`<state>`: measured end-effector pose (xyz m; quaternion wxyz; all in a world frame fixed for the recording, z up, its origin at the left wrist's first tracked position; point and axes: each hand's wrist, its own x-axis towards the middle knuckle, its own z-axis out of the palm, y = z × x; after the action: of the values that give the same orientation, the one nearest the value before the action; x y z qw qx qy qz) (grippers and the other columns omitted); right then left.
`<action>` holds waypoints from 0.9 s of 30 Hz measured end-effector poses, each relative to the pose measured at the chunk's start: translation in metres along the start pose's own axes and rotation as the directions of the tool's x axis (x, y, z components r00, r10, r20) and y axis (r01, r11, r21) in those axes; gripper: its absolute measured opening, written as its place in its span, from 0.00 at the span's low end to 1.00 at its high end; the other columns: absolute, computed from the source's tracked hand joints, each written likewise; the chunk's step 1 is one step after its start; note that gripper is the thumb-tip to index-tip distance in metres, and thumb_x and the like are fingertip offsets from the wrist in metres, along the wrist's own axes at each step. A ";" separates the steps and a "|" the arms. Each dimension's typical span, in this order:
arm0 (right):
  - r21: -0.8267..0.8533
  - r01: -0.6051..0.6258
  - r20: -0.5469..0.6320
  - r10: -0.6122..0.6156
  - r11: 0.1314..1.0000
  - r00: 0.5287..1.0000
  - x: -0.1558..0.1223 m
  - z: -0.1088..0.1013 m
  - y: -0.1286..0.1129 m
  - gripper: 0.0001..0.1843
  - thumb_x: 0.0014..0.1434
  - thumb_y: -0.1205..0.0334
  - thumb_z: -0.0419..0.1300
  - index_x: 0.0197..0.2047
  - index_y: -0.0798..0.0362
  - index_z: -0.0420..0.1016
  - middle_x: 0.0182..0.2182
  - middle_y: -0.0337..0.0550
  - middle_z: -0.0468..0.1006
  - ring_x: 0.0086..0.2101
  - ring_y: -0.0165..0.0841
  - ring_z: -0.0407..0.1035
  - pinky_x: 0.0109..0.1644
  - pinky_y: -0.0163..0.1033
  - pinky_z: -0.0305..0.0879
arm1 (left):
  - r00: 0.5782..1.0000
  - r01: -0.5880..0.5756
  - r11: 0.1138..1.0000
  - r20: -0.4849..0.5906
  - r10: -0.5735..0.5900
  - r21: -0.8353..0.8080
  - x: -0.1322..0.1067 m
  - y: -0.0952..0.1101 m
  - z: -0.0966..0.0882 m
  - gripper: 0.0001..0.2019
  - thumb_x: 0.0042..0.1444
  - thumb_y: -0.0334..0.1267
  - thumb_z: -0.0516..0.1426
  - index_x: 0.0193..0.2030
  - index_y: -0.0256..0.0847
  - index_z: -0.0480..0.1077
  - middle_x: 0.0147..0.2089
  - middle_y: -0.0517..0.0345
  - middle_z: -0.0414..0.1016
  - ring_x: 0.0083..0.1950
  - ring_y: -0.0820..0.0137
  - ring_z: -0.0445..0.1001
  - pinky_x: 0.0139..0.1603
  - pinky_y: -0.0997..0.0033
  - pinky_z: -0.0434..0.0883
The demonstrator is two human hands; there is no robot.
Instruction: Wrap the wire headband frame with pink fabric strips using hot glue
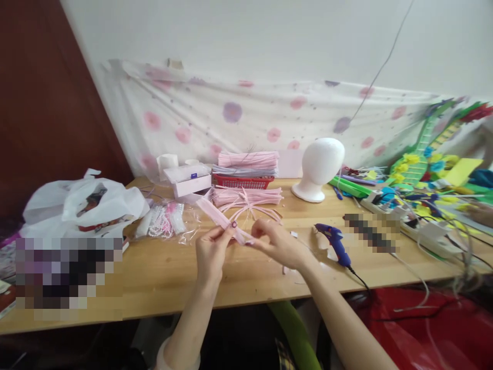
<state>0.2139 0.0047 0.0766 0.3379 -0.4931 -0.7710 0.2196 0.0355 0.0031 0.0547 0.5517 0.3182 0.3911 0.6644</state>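
Between my two hands, above the table's middle, is a flat pink ribbon-like strip (pixel 211 211). My left hand (pixel 213 252) pinches it between thumb and fingers, and its upper end sticks out up and to the left. Thumb and forefinger of my right hand (pixel 278 244) are closed at the strip's lower right end. Just behind the hands, thin pink strips (pixel 246 203) fan out on the table in loops. A bundle of pink strips (pixel 265 195) lies behind those.
Right of my hands lies a blue glue gun (pixel 334 242). A white foam head (pixel 321 167) stands behind it. Farther right are power strips (pixel 412 226) with tangled cords. A red basket (pixel 242 182), a white box (pixel 188 177), bagged beads (pixel 164 218) and a plastic bag (pixel 80 200) stand left.
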 end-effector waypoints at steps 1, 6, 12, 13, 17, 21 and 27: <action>-0.036 0.012 0.033 -0.011 0.999 0.999 0.002 0.008 -0.002 0.15 0.61 0.48 0.63 0.31 0.50 0.71 0.26 0.38 0.74 0.29 0.33 0.65 0.35 0.37 0.56 | 1.000 0.004 1.000 0.006 -0.004 -0.005 0.001 0.001 0.000 0.15 0.33 0.43 0.75 0.27 0.36 0.83 0.26 0.56 0.81 0.29 0.67 0.78 0.35 0.67 0.79; -0.168 0.037 0.067 -0.026 0.985 0.997 0.006 0.021 -0.001 0.13 0.68 0.58 0.50 0.31 0.49 0.63 0.22 0.35 0.67 0.25 0.32 0.61 0.33 0.36 0.53 | 0.999 0.020 0.998 -0.034 -0.022 -0.065 0.016 0.013 -0.010 0.18 0.28 0.44 0.76 0.25 0.35 0.82 0.27 0.56 0.81 0.28 0.72 0.76 0.31 0.75 0.76; -0.220 -0.017 -0.125 -0.010 0.975 0.992 0.005 -0.019 0.029 0.19 0.69 0.47 0.46 0.30 0.47 0.62 0.23 0.38 0.70 0.25 0.35 0.66 0.31 0.37 0.60 | 0.997 -0.021 0.993 -0.075 0.012 -0.117 0.035 0.029 -0.021 0.21 0.24 0.44 0.76 0.26 0.34 0.81 0.25 0.56 0.78 0.26 0.74 0.73 0.26 0.77 0.73; -0.216 -0.042 -0.187 0.000 0.976 0.982 0.005 -0.027 0.035 0.20 0.69 0.44 0.45 0.30 0.47 0.62 0.23 0.38 0.70 0.25 0.35 0.66 0.31 0.38 0.60 | 0.996 -0.039 0.992 -0.083 0.029 -0.119 0.037 0.030 -0.021 0.21 0.25 0.45 0.76 0.26 0.34 0.81 0.25 0.57 0.78 0.26 0.74 0.73 0.26 0.77 0.73; -0.190 -0.177 -0.510 0.058 0.966 0.858 0.000 -0.053 0.052 0.26 0.68 0.37 0.40 0.27 0.46 0.56 0.20 0.37 0.63 0.24 0.35 0.60 0.31 0.40 0.58 | 0.986 -0.128 0.988 -0.116 0.117 -0.088 0.046 0.033 -0.022 0.19 0.30 0.46 0.74 0.28 0.36 0.81 0.27 0.57 0.78 0.27 0.74 0.73 0.29 0.75 0.74; -0.136 -0.303 -0.692 0.129 0.943 0.710 -0.001 -0.064 0.048 0.26 0.68 0.40 0.42 0.25 0.46 0.55 0.19 0.37 0.62 0.23 0.35 0.58 0.31 0.41 0.53 | 0.967 -0.237 0.971 -0.085 0.239 0.034 0.045 0.034 -0.020 0.16 0.38 0.48 0.71 0.24 0.36 0.79 0.25 0.59 0.75 0.27 0.72 0.71 0.30 0.73 0.74; -0.063 -0.360 -0.736 0.200 0.931 0.647 0.007 -0.069 0.038 0.26 0.68 0.44 0.44 0.21 0.47 0.58 0.16 0.38 0.64 0.21 0.36 0.60 0.31 0.42 0.53 | 0.885 -0.462 0.853 0.073 0.459 0.241 0.028 0.037 -0.012 0.09 0.47 0.44 0.69 0.24 0.40 0.81 0.25 0.59 0.71 0.30 0.68 0.70 0.33 0.73 0.71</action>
<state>0.2861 0.0270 0.0995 0.5209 -0.6848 -0.5092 -0.0208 0.0019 0.0256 0.0807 0.3340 0.4742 0.3812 0.7199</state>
